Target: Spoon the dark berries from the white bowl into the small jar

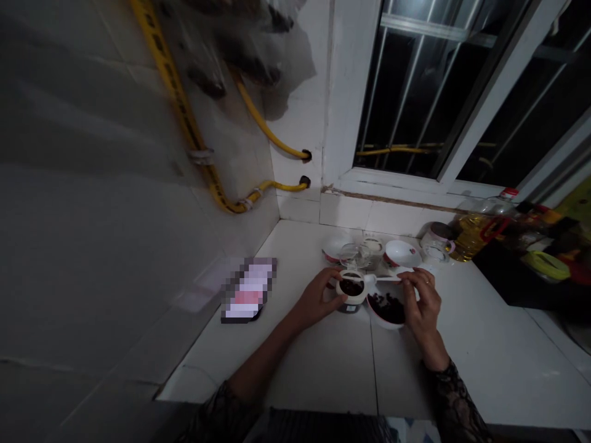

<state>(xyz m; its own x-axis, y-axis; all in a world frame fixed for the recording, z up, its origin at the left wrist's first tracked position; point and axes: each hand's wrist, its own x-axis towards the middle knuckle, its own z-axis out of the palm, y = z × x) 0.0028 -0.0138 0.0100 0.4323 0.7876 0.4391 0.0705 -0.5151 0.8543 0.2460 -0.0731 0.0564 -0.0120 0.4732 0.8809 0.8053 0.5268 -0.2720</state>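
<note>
A white spoon (386, 279) is pinched by the right hand (422, 301), a bowl (386, 323) below its fingertips; a jar (351, 301) is clasped in the left hand's (319, 299) fingers.

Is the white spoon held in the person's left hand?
No, the right hand holds the white spoon by its handle, while the left hand holds the small jar.
</note>
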